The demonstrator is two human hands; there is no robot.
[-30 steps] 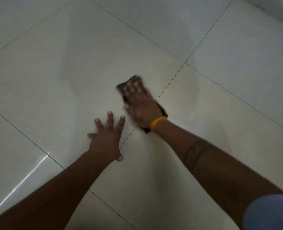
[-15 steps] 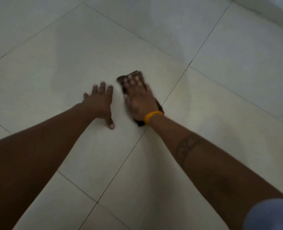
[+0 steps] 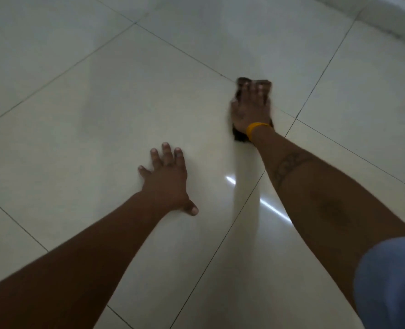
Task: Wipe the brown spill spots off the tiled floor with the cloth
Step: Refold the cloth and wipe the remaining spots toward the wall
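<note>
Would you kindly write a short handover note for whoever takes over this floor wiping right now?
Right hand: flat on the dark cloth, pressing it to the floor with straight fingers, near a grout-line crossing; it is motion-blurred.
Left hand: palm down on the tile, fingers spread, bracing; it holds nothing.
Done: no brown spots show on the visible tiles.
Left: cannot see under the cloth or hands; lift it and check there, then look beyond the view.
</note>
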